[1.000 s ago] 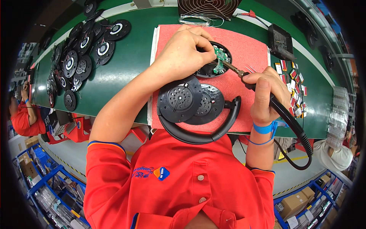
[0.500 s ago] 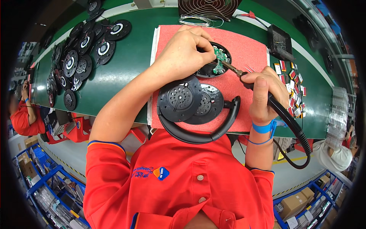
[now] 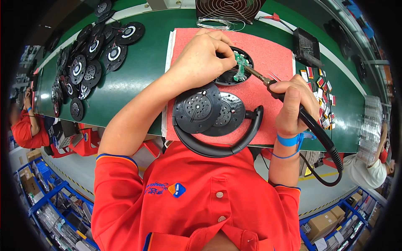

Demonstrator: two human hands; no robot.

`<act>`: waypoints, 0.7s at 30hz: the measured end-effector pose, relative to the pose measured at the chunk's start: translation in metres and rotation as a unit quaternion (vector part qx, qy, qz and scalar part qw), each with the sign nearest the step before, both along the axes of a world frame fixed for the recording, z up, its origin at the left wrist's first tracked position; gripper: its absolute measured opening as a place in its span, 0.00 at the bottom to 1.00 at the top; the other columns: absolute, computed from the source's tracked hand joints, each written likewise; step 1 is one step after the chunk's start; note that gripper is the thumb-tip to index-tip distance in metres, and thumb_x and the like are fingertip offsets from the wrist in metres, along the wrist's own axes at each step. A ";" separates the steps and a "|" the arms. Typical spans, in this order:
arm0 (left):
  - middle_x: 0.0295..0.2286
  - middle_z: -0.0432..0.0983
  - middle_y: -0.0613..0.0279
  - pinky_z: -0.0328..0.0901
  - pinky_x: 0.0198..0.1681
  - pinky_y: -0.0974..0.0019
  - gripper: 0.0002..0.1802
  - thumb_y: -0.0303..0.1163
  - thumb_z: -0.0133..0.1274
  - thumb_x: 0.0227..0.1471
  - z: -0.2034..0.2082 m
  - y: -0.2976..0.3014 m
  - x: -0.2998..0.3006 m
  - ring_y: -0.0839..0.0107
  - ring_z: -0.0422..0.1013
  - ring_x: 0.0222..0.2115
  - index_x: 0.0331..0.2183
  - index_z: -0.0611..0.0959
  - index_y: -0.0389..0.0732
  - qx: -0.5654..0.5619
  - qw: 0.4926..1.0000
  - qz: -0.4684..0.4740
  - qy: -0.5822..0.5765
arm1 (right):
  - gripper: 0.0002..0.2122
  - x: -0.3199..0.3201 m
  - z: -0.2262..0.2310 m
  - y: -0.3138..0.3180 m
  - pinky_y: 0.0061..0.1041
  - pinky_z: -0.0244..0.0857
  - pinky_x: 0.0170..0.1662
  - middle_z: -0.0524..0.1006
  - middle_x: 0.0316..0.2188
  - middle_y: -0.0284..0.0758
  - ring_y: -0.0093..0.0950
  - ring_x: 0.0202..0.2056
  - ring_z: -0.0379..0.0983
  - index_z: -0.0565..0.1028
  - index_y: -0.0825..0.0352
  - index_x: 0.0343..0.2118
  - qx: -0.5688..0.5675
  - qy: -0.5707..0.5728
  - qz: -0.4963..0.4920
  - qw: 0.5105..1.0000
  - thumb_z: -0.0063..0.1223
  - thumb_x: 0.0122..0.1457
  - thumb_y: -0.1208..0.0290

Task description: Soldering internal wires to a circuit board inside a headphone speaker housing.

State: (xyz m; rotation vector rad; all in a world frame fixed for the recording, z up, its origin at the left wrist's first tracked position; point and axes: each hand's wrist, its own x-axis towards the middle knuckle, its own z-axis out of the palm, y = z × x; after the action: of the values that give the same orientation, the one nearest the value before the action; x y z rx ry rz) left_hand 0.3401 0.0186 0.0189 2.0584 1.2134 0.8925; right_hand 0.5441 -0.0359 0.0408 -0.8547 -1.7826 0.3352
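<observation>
In my right hand (image 3: 295, 104) is a soldering iron (image 3: 307, 120), its tip on or just above a green circuit board (image 3: 241, 75). The board sits inside a round black ear cup (image 3: 228, 80) on a pink foam mat (image 3: 272, 48). From the left, my left hand (image 3: 205, 56) reaches over the cup with thumb and forefinger pinched at the board's edge; what they hold is hidden. Nearer to me lie a black headband (image 3: 205, 149) and two perforated round speaker plates, the upper one (image 3: 197, 106) partly covering the lower one (image 3: 228, 119).
Many loose speaker plates (image 3: 90, 71) are heaped on the green table (image 3: 138, 83) at left. A fan (image 3: 230, 8) and coiled wire (image 3: 215, 23) stand beyond the mat. To the right are a black tray (image 3: 307, 46), small red-and-white parts (image 3: 324, 94) and stacked clear trays (image 3: 372, 129).
The iron and my right hand have shifted slightly, and its tip has moved a little on the board. My left hand stays nearly still.
</observation>
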 end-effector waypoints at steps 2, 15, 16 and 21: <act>0.34 0.76 0.59 0.62 0.45 0.62 0.07 0.29 0.56 0.37 -0.001 0.000 0.000 0.60 0.65 0.40 0.23 0.84 0.37 0.005 1.000 -0.001 0.002 | 0.15 0.001 0.000 0.000 0.20 0.50 0.20 0.73 0.16 0.39 0.22 0.17 0.61 0.74 0.75 0.19 -0.001 0.003 -0.003 1.000 0.43 0.58 0.70; 0.35 0.74 0.58 0.60 0.45 0.68 0.07 0.27 0.57 0.42 0.012 0.010 -0.005 0.67 0.68 0.39 0.25 0.83 0.34 -0.074 0.994 -0.076 0.022 | 0.15 0.003 0.000 -0.001 0.20 0.51 0.20 0.73 0.15 0.38 0.22 0.17 0.62 0.74 0.75 0.19 0.002 0.005 -0.003 1.000 0.43 0.58 0.70; 0.35 0.74 0.58 0.60 0.45 0.68 0.07 0.27 0.57 0.42 0.014 0.011 -0.005 0.66 0.68 0.40 0.25 0.83 0.34 -0.082 0.992 -0.086 0.029 | 0.15 0.003 0.000 -0.001 0.20 0.52 0.19 0.73 0.15 0.38 0.23 0.17 0.62 0.74 0.75 0.19 0.003 0.004 0.001 1.000 0.43 0.58 0.70; 0.35 0.74 0.57 0.60 0.45 0.67 0.07 0.28 0.57 0.42 0.016 0.012 -0.006 0.66 0.68 0.40 0.25 0.83 0.34 -0.084 0.991 -0.100 0.042 | 0.14 0.002 0.000 0.000 0.20 0.53 0.19 0.72 0.14 0.37 0.23 0.16 0.62 0.74 0.74 0.19 0.004 -0.007 0.010 1.000 0.44 0.57 0.71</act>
State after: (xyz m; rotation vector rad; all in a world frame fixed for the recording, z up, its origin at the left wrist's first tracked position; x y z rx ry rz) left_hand 0.3344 0.0301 0.0346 2.0534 1.0640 0.5951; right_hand 0.5460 -0.0355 0.0408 -0.8355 -1.8062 0.3363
